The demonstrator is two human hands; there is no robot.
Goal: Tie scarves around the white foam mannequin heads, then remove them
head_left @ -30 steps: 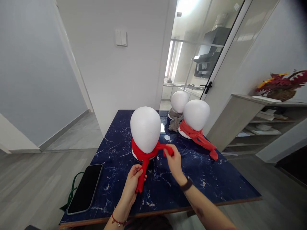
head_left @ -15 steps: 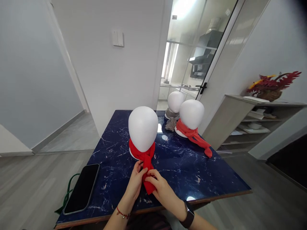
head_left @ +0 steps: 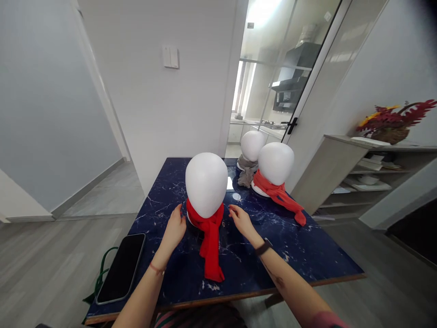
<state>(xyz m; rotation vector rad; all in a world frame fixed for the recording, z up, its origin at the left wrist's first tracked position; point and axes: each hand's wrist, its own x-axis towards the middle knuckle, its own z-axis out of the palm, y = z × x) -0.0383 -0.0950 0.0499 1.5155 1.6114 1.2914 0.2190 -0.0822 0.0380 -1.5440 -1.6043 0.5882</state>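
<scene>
A white mannequin head (head_left: 206, 184) stands upright on the table in front of me. Around its neck goes a red scarf (head_left: 212, 250), whose ends hang down the front and lie on the tabletop toward me. My left hand (head_left: 175, 228) is just left of the neck, fingers loosely curved and apart, holding nothing. On the other side, my right hand (head_left: 241, 221) hovers near the scarf's right edge, its fingers also apart and nothing in them. Neither hand appears to touch the scarf or the head.
Behind to the right stand a mannequin head (head_left: 276, 163) with a coral scarf (head_left: 282, 196) and another head (head_left: 251, 146) with a grey-brown scarf (head_left: 246, 175). A black-screened phone (head_left: 121, 269) with a green strap lies at the left edge of the dark blue marbled table (head_left: 262, 255).
Both hands have let go of the red scarf's hanging part and moved up and apart to either side of the neck. The scarf end now lies spread lower on the table.
</scene>
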